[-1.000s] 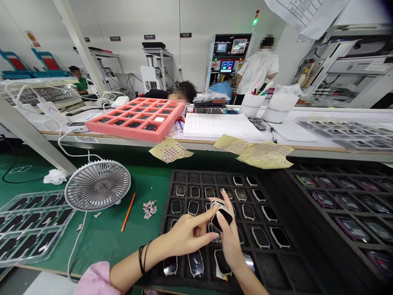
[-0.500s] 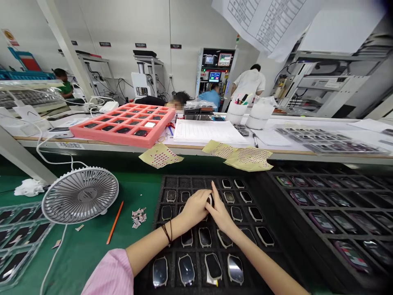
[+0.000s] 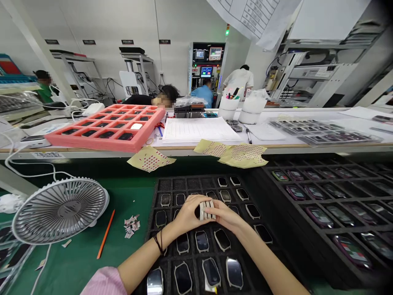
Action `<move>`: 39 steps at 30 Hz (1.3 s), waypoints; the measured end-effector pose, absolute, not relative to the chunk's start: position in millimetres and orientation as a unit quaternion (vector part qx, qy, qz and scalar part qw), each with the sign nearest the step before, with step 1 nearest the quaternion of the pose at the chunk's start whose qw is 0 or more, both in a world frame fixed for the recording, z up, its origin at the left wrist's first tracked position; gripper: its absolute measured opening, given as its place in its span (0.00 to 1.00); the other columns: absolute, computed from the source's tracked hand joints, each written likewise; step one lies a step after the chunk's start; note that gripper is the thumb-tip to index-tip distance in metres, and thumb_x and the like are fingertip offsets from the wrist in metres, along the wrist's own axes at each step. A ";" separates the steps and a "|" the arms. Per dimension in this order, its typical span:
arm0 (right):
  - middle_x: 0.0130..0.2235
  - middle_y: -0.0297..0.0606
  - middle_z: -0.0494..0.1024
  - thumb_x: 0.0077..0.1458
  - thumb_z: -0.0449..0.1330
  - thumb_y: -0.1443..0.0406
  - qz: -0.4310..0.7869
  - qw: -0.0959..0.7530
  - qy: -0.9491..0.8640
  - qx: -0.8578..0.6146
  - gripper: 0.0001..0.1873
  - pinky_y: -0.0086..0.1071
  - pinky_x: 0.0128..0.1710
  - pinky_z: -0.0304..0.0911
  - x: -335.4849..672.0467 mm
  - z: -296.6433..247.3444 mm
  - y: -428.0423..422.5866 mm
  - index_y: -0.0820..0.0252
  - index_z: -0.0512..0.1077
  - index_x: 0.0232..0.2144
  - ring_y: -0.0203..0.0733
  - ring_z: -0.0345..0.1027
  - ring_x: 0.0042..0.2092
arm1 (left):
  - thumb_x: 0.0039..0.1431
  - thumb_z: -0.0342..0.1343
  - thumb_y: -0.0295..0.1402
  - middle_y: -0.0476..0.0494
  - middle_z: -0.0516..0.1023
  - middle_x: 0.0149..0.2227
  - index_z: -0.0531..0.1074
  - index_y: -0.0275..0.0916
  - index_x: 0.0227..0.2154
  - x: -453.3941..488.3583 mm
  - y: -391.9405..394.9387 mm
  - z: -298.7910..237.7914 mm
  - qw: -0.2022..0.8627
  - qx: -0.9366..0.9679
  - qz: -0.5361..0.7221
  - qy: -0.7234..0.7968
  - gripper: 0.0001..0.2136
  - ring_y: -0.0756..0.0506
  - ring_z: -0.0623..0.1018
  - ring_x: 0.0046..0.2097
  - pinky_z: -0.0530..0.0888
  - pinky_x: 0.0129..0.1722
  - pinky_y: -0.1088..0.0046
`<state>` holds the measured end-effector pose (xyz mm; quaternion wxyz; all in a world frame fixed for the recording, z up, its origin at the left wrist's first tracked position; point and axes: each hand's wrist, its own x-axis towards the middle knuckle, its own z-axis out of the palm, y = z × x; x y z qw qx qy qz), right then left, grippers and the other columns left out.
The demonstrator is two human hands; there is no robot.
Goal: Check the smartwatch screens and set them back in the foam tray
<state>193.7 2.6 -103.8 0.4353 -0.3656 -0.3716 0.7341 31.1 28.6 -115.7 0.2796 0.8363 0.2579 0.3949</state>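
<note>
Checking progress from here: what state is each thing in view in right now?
Left hand, cupped against the watch-like unit
Right hand, cupped against its other side
Watch-like unit, held between both hands, white strips showing
Black foam tray, most pockets filled, back-left pockets empty
Pink foam tray, pockets holding dark units, one pale
Orange pencil, lying on the green mat

The fingers point(image 3: 219, 212) rest over a foam tray point(image 3: 159, 184) of watch casings point(image 3: 183, 243). Left of it lie a pencil point(image 3: 106, 233) and a desk fan point(image 3: 60, 211); right stands a second tray point(image 3: 267, 180); ahead, a counter point(image 3: 184, 150) carries a compartment crate point(image 3: 104, 141) and paperwork point(image 3: 199, 130).
</note>
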 end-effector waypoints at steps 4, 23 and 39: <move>0.27 0.36 0.79 0.36 0.72 0.67 0.735 0.429 -0.359 -0.383 0.15 0.29 0.32 0.66 194.3 -107.8 1.7 0.65 0.77 0.31 0.38 0.72 0.30 | 0.45 0.67 0.39 0.38 0.77 0.47 0.69 0.40 0.48 29.0 30.6 -115.7 0.316 0.839 0.362 0.254 0.25 0.39 0.74 0.51 0.68 0.53 0.58; 0.36 0.45 0.82 0.40 0.72 0.64 0.706 0.578 -0.194 -0.361 0.17 0.44 0.54 0.65 200.4 -127.4 10.6 0.65 0.78 0.35 0.49 0.77 0.42 | 0.42 0.65 0.45 0.57 0.63 0.26 0.64 0.39 0.37 30.1 53.3 -132.4 0.690 0.431 0.388 0.434 0.23 0.57 0.62 0.21 0.55 0.17 0.82; 0.34 0.47 0.83 0.33 0.75 0.64 0.706 0.554 -0.190 -0.398 0.22 0.43 0.47 0.70 185.2 -131.0 5.8 0.66 0.77 0.33 0.52 0.78 0.40 | 0.37 0.55 0.33 0.55 0.63 0.28 0.65 0.38 0.30 28.6 51.7 -135.8 0.776 0.313 0.401 0.372 0.13 0.56 0.65 0.24 0.54 0.22 0.79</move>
